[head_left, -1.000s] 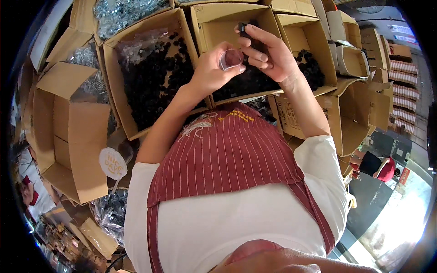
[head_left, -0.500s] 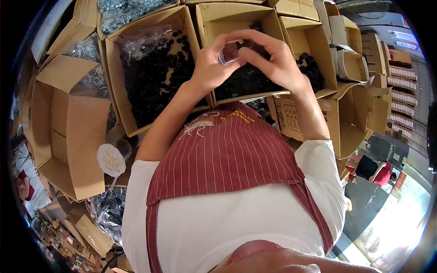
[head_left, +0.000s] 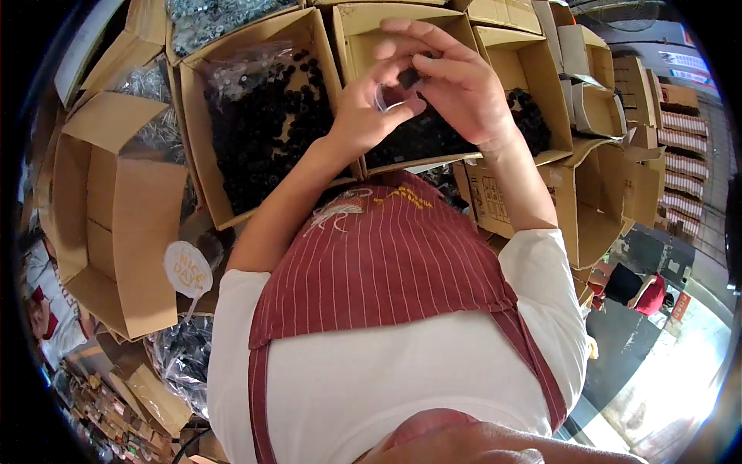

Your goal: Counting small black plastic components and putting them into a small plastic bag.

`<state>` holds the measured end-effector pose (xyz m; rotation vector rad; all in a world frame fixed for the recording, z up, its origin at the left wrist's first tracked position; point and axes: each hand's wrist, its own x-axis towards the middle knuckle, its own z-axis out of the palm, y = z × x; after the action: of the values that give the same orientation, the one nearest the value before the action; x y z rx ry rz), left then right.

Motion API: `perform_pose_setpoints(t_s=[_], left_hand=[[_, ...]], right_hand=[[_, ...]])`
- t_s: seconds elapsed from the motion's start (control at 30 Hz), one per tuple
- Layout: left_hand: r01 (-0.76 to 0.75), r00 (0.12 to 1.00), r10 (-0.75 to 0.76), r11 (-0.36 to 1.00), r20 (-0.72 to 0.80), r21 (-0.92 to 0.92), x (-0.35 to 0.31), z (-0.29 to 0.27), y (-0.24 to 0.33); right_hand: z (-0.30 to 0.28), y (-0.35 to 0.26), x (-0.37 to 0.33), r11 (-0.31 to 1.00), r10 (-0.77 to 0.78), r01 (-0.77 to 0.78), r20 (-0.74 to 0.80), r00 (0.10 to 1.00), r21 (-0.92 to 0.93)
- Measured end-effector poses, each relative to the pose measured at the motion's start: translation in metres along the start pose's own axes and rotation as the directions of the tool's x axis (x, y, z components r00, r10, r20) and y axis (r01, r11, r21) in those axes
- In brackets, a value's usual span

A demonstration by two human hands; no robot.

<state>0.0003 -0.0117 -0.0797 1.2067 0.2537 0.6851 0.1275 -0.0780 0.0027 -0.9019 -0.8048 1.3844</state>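
Note:
Above the middle cardboard box [head_left: 363, 46], my left hand [head_left: 357, 116] is closed around a small clear plastic container [head_left: 392, 96]; the fingers hide part of it. My right hand [head_left: 471, 93] is just to its right, palm partly turned toward me. A small black part [head_left: 408, 77] is at its fingertips, over the container's mouth; its exact kind is too small to tell. More black parts [head_left: 421, 139] lie in the box beneath both hands.
To the left stands a box of black round pieces [head_left: 255, 147] with a clear bag [head_left: 251, 73]. A narrower box [head_left: 529, 124] at the right also holds black pieces. An open carton [head_left: 100, 193] and a white round fan [head_left: 188, 269] are at far left. Another person [head_left: 645, 294] is at far right.
My right hand has turned and its fingers have lifted and straightened, showing the black part. The left hand keeps hold of the clear container in nearly the same place.

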Motion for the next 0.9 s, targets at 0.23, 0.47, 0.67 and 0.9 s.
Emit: perform_pose_setpoints(t_s=[0.23, 0.47, 0.67, 0.9], left_hand=[[-0.013, 0.999, 0.008, 0.986, 0.032, 0.169, 0.0, -0.011, -0.011], [-0.186, 0.975, 0.203, 0.967, -0.085, 0.175, 0.005, -0.024, -0.001], [-0.246, 0.935, 0.265, 0.963, -0.236, 0.107, 0.013, -0.032, 0.009], [-0.165, 0.963, 0.191, 0.975, -0.19, 0.148, 0.004, -0.031, 0.01]], right_hand=[[0.009, -0.006, 0.0, 0.936, -0.088, 0.109, 0.079, 0.993, -0.336], [-0.028, 0.011, 0.005, 0.776, -0.371, 0.232, -0.126, 0.92, -0.586], [-0.157, 0.11, 0.012, -0.201, 0.179, -0.201, -0.238, 0.955, -0.959], [-0.1, 0.111, -0.014, -0.482, 0.233, 0.058, -0.064, 0.97, -0.874]])
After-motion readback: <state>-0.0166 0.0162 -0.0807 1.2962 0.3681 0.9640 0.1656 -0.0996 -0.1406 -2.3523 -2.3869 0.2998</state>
